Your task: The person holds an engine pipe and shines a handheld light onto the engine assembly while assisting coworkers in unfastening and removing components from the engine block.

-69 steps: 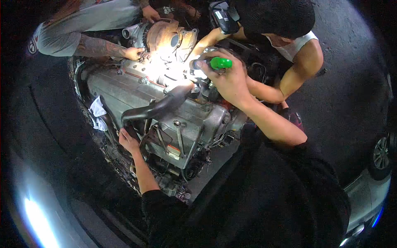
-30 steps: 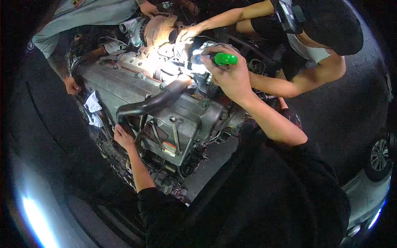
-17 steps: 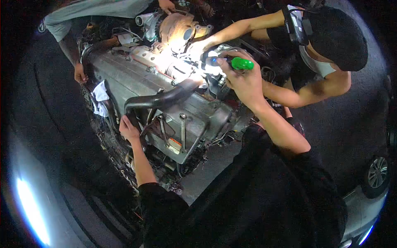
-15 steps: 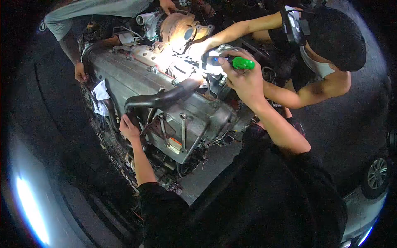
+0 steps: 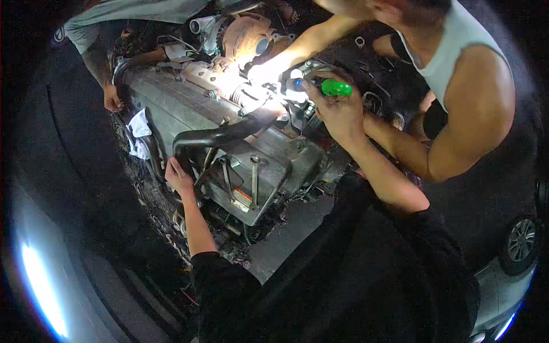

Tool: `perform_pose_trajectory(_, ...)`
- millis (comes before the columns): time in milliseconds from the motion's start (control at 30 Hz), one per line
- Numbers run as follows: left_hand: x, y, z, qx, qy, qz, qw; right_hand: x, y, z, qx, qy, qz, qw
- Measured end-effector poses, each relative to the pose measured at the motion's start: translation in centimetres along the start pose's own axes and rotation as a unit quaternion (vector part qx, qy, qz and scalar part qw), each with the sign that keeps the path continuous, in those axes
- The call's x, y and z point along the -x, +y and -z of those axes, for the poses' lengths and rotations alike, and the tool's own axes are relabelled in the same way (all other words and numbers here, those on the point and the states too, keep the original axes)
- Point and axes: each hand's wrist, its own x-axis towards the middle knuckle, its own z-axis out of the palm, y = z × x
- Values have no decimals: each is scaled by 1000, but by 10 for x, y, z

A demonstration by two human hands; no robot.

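My right hand [image 5: 337, 111] is closed around a flashlight with a green end [image 5: 336, 87]. Its beam falls on the bright metal parts of the engine [image 5: 163, 94], washing out their detail. My left hand [image 5: 180, 178] grips the lower end of a bent black hose [image 5: 214, 137] at the engine's near left side. That hose lies across the engine cover towards the lit area. Near my left hand, a wrench [image 5: 254, 183] and another wrench [image 5: 225, 171] rest on the cover.
A co-worker's arm [image 5: 309, 43] reaches into the light from the upper right. Another person's hand [image 5: 112, 98] rests at the engine's left edge, above a white cloth [image 5: 139, 126]. A rusty round housing [image 5: 246, 37] stands at the back. A car wheel [image 5: 520, 240] is far right.
The co-worker on the right has leaned farther over the engine, towards the top of the view. A hand on the rusty housing has gone from view. My hands stay put.
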Motion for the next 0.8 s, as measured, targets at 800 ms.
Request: perform_pose_trajectory(800, 0, 2, 0, -9, 3, -12, 1000, 2, -11, -6, 41, -3, 33, 999)
